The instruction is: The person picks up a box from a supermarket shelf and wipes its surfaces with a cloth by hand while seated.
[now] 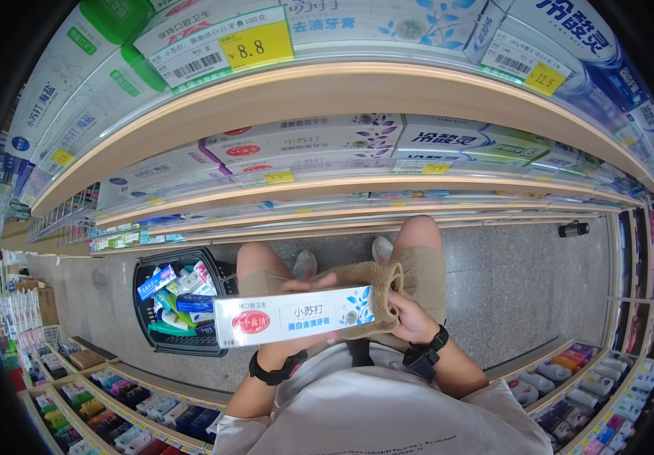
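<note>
A long white toothpaste box (281, 327) with a red oval and blue leaf print lies across my lap area, held up in front of me. My left hand (312, 282) grips it around the middle, fingers behind the far edge and the palm hidden by the box. At its right end a fuzzy brown cloth (355, 273) covers the tip. My right hand (415, 319) holds this cloth, its thumb tucked into the fold. Black straps circle both wrists.
A dark shopping basket (147, 335) full of boxed and bottled goods stands on the floor to the left. Ahead, wooden shelves (327, 79) bear toothpaste boxes and price tags. Bottles fill the shelves behind me (162, 406). A dark cylindrical object (573, 229) lies at the far right.
</note>
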Available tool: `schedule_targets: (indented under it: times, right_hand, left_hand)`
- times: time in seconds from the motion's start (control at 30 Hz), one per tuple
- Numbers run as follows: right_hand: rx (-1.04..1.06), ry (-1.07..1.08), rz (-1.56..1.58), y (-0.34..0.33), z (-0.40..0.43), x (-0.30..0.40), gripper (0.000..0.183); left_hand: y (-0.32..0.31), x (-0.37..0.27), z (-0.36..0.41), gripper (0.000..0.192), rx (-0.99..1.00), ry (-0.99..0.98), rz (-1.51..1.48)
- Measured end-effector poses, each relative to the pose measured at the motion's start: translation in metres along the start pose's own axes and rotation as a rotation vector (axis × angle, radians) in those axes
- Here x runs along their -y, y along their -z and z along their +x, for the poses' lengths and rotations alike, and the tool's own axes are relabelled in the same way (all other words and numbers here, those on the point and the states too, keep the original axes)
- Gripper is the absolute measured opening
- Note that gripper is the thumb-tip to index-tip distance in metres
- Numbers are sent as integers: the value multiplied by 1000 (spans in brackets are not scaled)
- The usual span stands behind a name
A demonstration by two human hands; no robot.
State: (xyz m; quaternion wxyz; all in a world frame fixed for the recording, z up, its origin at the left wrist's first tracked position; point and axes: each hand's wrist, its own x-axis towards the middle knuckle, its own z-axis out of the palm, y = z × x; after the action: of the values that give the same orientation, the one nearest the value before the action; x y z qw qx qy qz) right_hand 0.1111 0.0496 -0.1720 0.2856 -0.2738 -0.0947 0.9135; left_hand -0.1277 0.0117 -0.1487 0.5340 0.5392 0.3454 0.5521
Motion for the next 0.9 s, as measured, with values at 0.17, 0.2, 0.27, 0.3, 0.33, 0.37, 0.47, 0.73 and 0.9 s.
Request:
schedule_targets:
  times: [0.17, 0.2, 0.27, 0.3, 0.33, 0.37, 0.47, 0.73, 0.9]
  right_hand:
    - [-2, 44, 19, 12, 7, -8, 47]
    - [-1, 41, 20, 8, 6, -6, 47]
    - [4, 119, -25, -7, -2, 5, 47]
    - [4, 120, -25, -10, -3, 7, 47]
    - [-29, 145, -32, -13, -3, 8, 46]
    - [-63, 172, -39, -14, -3, 9, 46]
    - [-29, 174, -47, -14, -2, 10, 43]
    - [-167, 193, -71, -25, 0, 15, 39]
    - [-164, 188, -140, -16, -1, 13, 43]
  left_hand:
    - [2, -3, 1, 78, -79, 76, 18]
    - [4, -4, 2, 78, -81, 77, 20]
    - [8, -5, 6, 87, -13, 41, 160]
    - [8, -5, 5, 87, -13, 41, 160]
    - [8, -5, 2, 89, -67, 90, 121]
    - [8, -5, 0, 91, -122, 140, 81]
    - [15, 5, -6, 94, -126, 102, 188]
    - [15, 2, -11, 89, -84, 161, 124]
    - [13, 3, -9, 84, -119, 61, 173]
